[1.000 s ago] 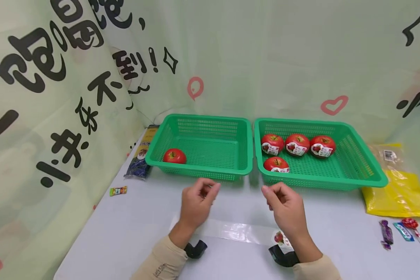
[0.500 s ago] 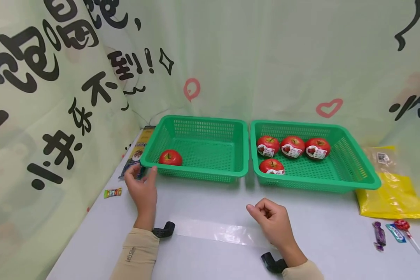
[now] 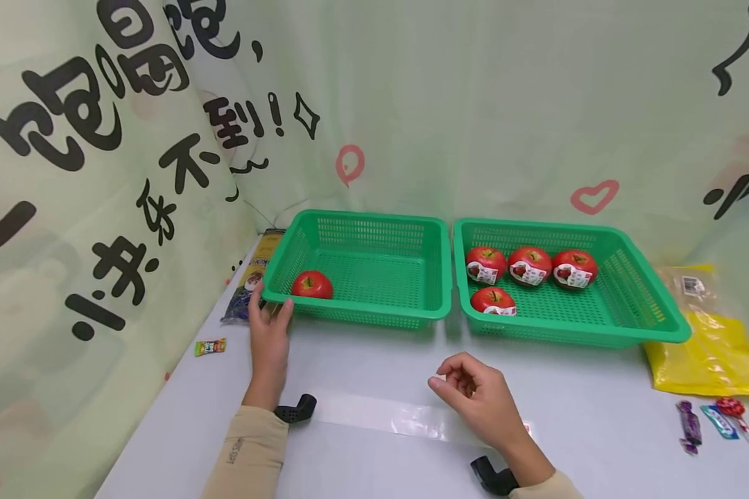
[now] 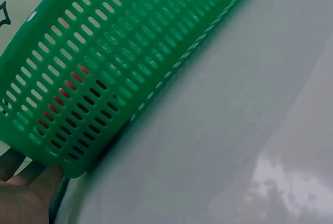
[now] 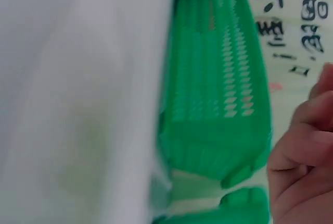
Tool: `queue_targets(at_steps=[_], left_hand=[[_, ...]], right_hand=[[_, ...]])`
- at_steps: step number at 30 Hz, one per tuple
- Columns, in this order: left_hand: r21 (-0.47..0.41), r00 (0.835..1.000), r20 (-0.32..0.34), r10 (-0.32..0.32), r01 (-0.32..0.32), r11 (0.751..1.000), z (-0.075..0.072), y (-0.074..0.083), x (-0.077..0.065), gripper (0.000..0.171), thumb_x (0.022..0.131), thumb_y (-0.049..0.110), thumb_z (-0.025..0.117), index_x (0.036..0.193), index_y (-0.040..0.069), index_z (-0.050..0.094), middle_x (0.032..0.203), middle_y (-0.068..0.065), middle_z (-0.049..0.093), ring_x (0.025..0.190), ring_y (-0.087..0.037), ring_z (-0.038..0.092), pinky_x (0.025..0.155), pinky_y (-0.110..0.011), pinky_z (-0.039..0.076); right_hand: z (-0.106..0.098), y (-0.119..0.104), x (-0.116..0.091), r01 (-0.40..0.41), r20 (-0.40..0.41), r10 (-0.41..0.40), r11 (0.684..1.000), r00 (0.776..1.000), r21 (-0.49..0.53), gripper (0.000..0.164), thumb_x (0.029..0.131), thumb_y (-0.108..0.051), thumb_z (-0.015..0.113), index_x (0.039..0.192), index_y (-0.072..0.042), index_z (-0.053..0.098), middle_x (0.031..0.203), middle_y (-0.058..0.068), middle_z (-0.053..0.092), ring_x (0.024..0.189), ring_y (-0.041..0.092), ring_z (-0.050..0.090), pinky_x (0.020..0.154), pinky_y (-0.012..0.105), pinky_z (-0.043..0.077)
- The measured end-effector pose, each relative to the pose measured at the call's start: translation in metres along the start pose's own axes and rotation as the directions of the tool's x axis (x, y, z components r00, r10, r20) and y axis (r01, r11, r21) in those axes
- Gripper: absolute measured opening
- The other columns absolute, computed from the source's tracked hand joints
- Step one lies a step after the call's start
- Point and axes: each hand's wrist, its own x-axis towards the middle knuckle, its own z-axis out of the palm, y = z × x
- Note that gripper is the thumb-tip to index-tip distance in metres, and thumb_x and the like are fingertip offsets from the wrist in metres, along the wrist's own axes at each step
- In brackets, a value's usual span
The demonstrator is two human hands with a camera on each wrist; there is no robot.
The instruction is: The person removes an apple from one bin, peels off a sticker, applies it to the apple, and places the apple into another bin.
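Note:
My left hand is at the near left corner of the left green basket, thumb in front and fingers round the side. The left wrist view shows the thumb against the basket's corner. One red apple sits inside at that corner, and its red shows through the slots. My right hand hovers over the table, fingers loosely curled, with nothing seen in it. Under it lies a clear plastic strip, its right end partly hidden by the hand.
The right green basket holds several red apples with white labels. A dark-and-gold packet and a small candy lie left. A yellow bag, a purple candy and a lollipop lie right.
My left hand has moved left from the middle of the table and come to the left basket's corner. My right hand has shifted slightly left and lower. The baskets and apples stay in place.

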Motion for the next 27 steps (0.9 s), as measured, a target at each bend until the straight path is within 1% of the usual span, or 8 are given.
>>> queue_targets(at_steps=[5,8,11,16,19,21,23,27], left_hand=[[-0.035,1.000,-0.011,0.022,-0.022,0.999,-0.001,-0.005,-0.001,0.072,0.108,0.026,0.062,0.167,0.038,0.021,0.173,-0.011,0.027,0.157,-0.029,0.035,0.128,-0.041,0.037],[-0.043,1.000,-0.012,0.026,-0.026,0.999,-0.002,-0.006,-0.001,0.072,0.108,0.025,0.062,0.167,0.037,0.021,0.174,-0.012,0.025,0.157,-0.030,0.035,0.128,-0.042,0.037],[-0.045,0.999,-0.005,0.035,-0.035,0.998,-0.002,-0.006,0.000,0.073,0.108,0.026,0.063,0.167,0.036,0.022,0.174,-0.012,0.024,0.158,-0.031,0.034,0.128,-0.043,0.036],[-0.066,0.998,0.024,0.055,-0.053,0.996,0.000,-0.009,0.003,0.072,0.108,0.027,0.064,0.166,0.035,0.023,0.172,-0.011,0.029,0.156,-0.027,0.036,0.127,-0.044,0.038],[-0.080,0.997,0.041,0.066,-0.063,0.995,0.001,-0.010,0.005,0.071,0.108,0.028,0.062,0.166,0.035,0.022,0.171,-0.011,0.030,0.156,-0.026,0.035,0.127,-0.045,0.037],[-0.082,0.996,0.050,0.075,-0.071,0.994,0.002,-0.010,0.004,0.071,0.109,0.029,0.061,0.166,0.035,0.021,0.172,-0.010,0.028,0.157,-0.025,0.034,0.127,-0.045,0.037],[-0.080,0.995,0.058,0.082,-0.077,0.994,0.002,-0.010,0.004,0.070,0.109,0.029,0.060,0.166,0.035,0.020,0.173,-0.010,0.026,0.158,-0.026,0.032,0.128,-0.045,0.036],[-0.070,0.993,0.062,0.096,-0.091,0.993,0.003,-0.010,0.002,0.070,0.110,0.030,0.058,0.167,0.035,0.018,0.174,-0.009,0.022,0.160,-0.026,0.028,0.129,-0.047,0.034]], right_hand=[[0.018,-0.029,0.038,0.144,0.092,-0.140,0.988,0.986,-0.045,0.023,0.094,-0.015,0.080,0.113,-0.015,0.067,0.093,-0.004,0.064,0.081,0.009,0.058,0.065,0.023,0.052],[0.036,-0.049,0.076,0.225,0.145,-0.215,0.973,0.966,-0.058,0.036,0.094,-0.019,0.080,0.125,-0.011,0.063,0.112,0.003,0.068,0.103,0.015,0.061,0.079,0.031,0.057],[0.059,-0.061,0.117,0.245,0.194,-0.227,0.967,0.954,-0.074,0.051,0.095,-0.025,0.080,0.138,-0.008,0.057,0.132,0.009,0.065,0.124,0.023,0.057,0.094,0.041,0.058],[0.095,-0.062,0.170,0.154,0.253,-0.121,0.981,0.960,-0.115,0.071,0.095,-0.039,0.079,0.152,-0.011,0.048,0.152,0.009,0.055,0.142,0.029,0.047,0.111,0.051,0.051],[0.114,-0.058,0.193,0.053,0.322,-0.015,0.993,0.946,-0.110,0.074,0.098,-0.044,0.074,0.159,-0.015,0.043,0.158,0.006,0.050,0.148,0.029,0.043,0.118,0.055,0.046],[0.124,-0.055,0.204,-0.005,0.387,0.050,0.993,0.921,-0.116,0.073,0.102,-0.045,0.069,0.162,-0.016,0.039,0.162,0.005,0.047,0.151,0.029,0.041,0.121,0.055,0.044],[0.133,-0.050,0.213,-0.038,0.454,0.098,0.990,0.885,-0.139,0.071,0.105,-0.041,0.066,0.164,-0.014,0.037,0.165,0.008,0.044,0.154,0.030,0.038,0.124,0.055,0.040],[0.144,-0.043,0.227,-0.053,0.550,0.137,0.985,0.824,-0.166,0.072,0.104,-0.035,0.068,0.165,-0.013,0.037,0.171,0.010,0.037,0.160,0.032,0.031,0.127,0.055,0.036]])
